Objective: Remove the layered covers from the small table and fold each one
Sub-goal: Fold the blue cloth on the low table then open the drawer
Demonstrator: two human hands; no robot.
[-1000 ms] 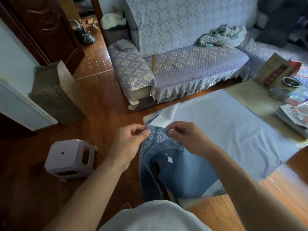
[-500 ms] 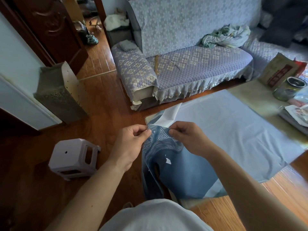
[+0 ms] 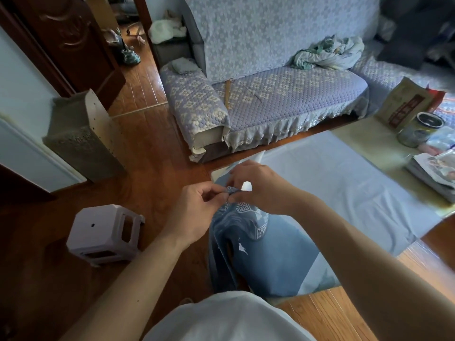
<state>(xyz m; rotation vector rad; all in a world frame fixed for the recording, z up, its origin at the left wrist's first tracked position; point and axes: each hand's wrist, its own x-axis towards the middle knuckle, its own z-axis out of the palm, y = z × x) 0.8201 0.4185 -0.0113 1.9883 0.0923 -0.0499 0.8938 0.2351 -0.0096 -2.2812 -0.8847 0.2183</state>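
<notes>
Two hands, the left hand [image 3: 197, 212] and the right hand [image 3: 258, 185], meet at one blue patterned cover [image 3: 258, 254]. One pale blue sheet [image 3: 344, 183] lies spread behind it. One white plastic stool [image 3: 103, 233], one sofa [image 3: 270, 94], one crumpled cloth bundle [image 3: 330, 52], one metal tin [image 3: 428, 121].

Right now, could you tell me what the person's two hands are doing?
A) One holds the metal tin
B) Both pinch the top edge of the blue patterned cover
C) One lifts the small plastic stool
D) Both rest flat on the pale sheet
B: the left hand and right hand meet at the bunched top edge of the blue patterned cover, fingers curled round it, while the stool stands untouched on the floor.
</notes>
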